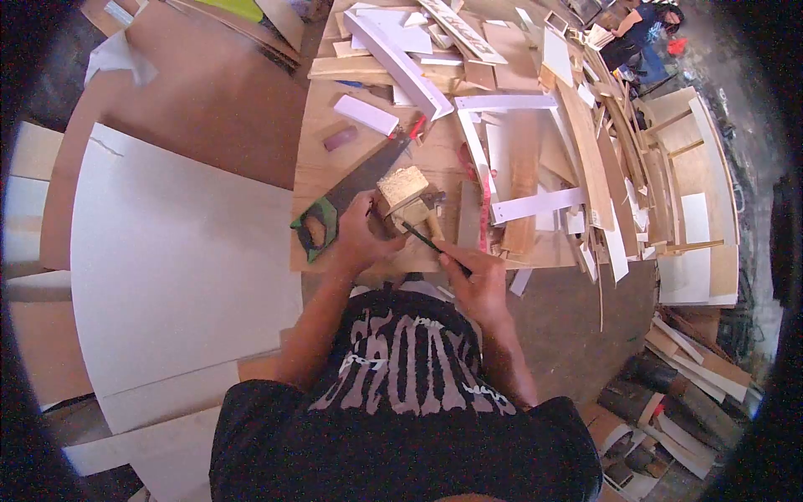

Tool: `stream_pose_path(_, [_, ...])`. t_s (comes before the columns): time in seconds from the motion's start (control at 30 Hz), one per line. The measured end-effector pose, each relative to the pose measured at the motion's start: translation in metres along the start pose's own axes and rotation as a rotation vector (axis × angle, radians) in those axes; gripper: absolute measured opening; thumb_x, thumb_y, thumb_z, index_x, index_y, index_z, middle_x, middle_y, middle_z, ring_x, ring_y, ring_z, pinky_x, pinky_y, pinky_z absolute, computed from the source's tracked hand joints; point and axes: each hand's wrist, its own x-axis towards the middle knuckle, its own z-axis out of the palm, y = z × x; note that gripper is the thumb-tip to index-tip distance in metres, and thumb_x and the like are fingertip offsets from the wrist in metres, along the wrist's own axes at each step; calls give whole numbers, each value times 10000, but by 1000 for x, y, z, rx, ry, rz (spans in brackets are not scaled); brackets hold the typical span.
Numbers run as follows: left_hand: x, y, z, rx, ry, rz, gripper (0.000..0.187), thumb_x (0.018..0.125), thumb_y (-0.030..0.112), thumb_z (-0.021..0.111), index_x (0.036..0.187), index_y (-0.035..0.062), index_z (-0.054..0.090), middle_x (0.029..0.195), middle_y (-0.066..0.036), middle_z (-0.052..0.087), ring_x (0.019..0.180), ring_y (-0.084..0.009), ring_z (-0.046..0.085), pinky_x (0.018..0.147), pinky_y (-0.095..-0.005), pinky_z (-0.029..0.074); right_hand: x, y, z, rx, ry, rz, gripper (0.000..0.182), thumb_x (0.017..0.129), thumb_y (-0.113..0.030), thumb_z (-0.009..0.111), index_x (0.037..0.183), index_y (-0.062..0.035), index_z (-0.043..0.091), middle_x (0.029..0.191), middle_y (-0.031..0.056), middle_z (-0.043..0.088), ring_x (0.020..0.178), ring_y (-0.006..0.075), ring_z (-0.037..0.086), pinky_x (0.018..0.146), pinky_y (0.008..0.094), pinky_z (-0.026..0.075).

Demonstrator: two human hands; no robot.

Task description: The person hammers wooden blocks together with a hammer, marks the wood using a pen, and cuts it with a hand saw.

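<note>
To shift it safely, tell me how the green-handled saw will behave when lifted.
The saw will probably feel heaviest at its chunky green handle. Its long, thin-looking blade may flex. Lying flat on the table, it seems unlikely to roll.

No word can be read with certainty: large, pale, stylised letters spread across the black shirt (410, 364), and dark lettering, too unclear to spell out, runs along a pale board (462, 30) on the tabletop (316, 113).
</note>
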Motion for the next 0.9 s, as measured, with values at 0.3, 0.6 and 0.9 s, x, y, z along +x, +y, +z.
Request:
stream_pose_path(0.3, [-1, 2, -1, -61, -12, 18, 693, 573, 233, 927, 1133, 19, 580, 1024, -115, 654, 929, -207, 641, 839, -348, 520, -3, -16, 10, 7, 60, 106, 247, 905, -121, 701, 1145, -88, 751, 761, 193, 694, 601, 183, 649, 609, 326, 502])
stream_pose_path(0.6, [-1, -2, 2, -62, -25, 35, 711, 577, 215, 929, 1166, 13, 586, 1071, -132, 649, 985, -256, 653, 874, -363, 514, 4, -30, -3, -91, 23, 108, 236, 905, -151, 690, 1121, -89, 758, 705, 237, 642, 538, 259, 625, 586, 360, 492])
stream_pose_path(0.9, [-2, -4, 4, -84, -39, 4, 693, 582, 228, 922, 1152, 9, 595, 1082, -132, 651, 990, -260, 653, 884, -360, 512, 7, -17, -5, -169, 18, 71, 230, 902, -127, 681, 1113, -73, 757, 759, 237, 688, 637, 309, 688, 649, 388, 519])
